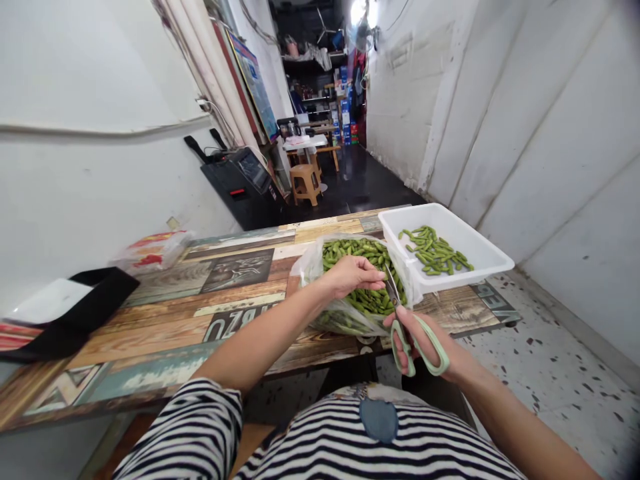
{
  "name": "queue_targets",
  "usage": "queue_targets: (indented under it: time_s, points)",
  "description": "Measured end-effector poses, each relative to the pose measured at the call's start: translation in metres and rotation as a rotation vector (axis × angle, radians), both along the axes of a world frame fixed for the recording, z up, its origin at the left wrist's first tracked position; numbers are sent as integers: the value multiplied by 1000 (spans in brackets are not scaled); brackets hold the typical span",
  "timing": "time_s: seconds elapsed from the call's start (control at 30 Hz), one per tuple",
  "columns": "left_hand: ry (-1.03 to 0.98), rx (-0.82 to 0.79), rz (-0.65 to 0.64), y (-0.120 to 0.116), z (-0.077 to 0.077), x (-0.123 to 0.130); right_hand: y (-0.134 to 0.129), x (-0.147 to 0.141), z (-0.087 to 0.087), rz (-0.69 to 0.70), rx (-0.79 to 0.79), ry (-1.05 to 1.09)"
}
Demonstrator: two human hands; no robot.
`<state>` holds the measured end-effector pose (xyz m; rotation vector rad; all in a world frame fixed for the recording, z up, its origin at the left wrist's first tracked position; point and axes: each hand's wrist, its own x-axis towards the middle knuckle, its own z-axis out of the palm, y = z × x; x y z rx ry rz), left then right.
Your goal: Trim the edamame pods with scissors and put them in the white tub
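Observation:
A clear plastic bag (313, 263) full of green edamame pods (357, 250) sits on the table in front of me. Over the pods, my left hand (353, 277) is closed in a pinch, fingertips on an edamame pod mostly hidden by them. My right hand (420, 333) grips a pair of scissors (434, 348) with pale green handles, fingers through the loops. Their blades stand apart and point away from me, right beside the left fingertips. Beyond the bag to the right, a white plastic tray (480, 259) holds a small heap of edamame pods (433, 252).
The wood-patterned table (250, 303) runs along the left wall. On its left lie a plastic-wrapped package (155, 252) and a black strap-like item (107, 293). Behind stand a black machine (243, 183) and an orange-brown stool (305, 183). A white wall (540, 133) rises at right.

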<state>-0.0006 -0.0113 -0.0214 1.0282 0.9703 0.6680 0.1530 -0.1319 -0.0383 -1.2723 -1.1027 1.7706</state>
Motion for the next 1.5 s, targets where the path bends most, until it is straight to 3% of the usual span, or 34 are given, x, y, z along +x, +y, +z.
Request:
queue_targets:
  time_s: [0.2,0.37,0.47,0.6,0.73,0.93,1.0,1.17,1.33,1.4,1.5]
  points:
    - [64,-49,57,-3,-3,-3,1,-4,-4,-44,-87,-8]
    - [172,68,150,22,3,-14,-2,2,-7,-23,-85,48]
    - [509,289,126,41,3,-13,-4,6,-8,-30,-78,104]
    - [1010,682,-50,57,-6,6,-5,8,-8,-50,-85,123]
    - [1281,768,-132,64,-9,23,-5,10,-8,-65,-90,111]
    - [1011,851,-267,70,-3,-4,-3,10,-6,-29,-66,109]
    - [1031,874,-280,68,-6,-10,-2,8,-5,-16,-48,104]
    - [1149,975,-302,65,-14,3,-1,5,-2,-15,-35,90]
    - [1088,966,-384,68,-8,18,-2,10,-2,-25,-40,90]
    - [956,929,-348,66,-3,16,-2,12,-2,-32,-36,82]
    - [695,694,-339,54,4,8,-1,12,-2,-31,-6,52]
